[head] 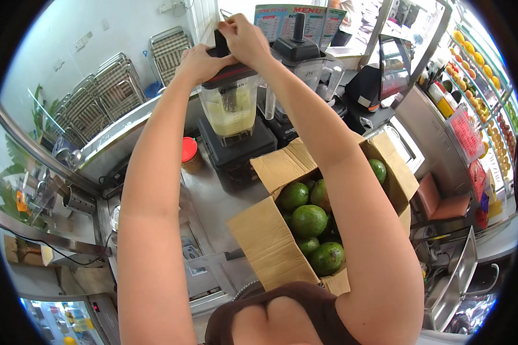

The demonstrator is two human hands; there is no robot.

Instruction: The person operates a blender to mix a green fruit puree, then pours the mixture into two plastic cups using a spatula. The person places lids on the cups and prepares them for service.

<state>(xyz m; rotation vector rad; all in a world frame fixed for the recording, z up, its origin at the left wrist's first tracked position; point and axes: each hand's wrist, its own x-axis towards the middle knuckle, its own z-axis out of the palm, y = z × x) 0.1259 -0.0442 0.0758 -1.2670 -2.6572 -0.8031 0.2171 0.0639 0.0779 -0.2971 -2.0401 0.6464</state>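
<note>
A clear blender jar (231,108) with pale yellow-green liquid stands on its black motor base (237,148). My left hand (203,64) grips the jar's dark lid (228,73), its thumb lying across the top. Just right of it, my right hand (247,41) bends its fingers around a black upright piece (220,43) on the lid; whether this is a tamper or part of the lid is unclear. Another blender (308,75), its jar looking free of liquid, stands to the right with a black tamper (299,28) upright in its lid.
An open cardboard box (261,241) of green avocados (309,221) sits close to me under my right arm. A red-lidded jar (190,148) stands left of the blender base. Menus (287,26), a screen terminal (395,67) and a fruit display (475,64) lie beyond. Folding chairs (116,86) lean leftward.
</note>
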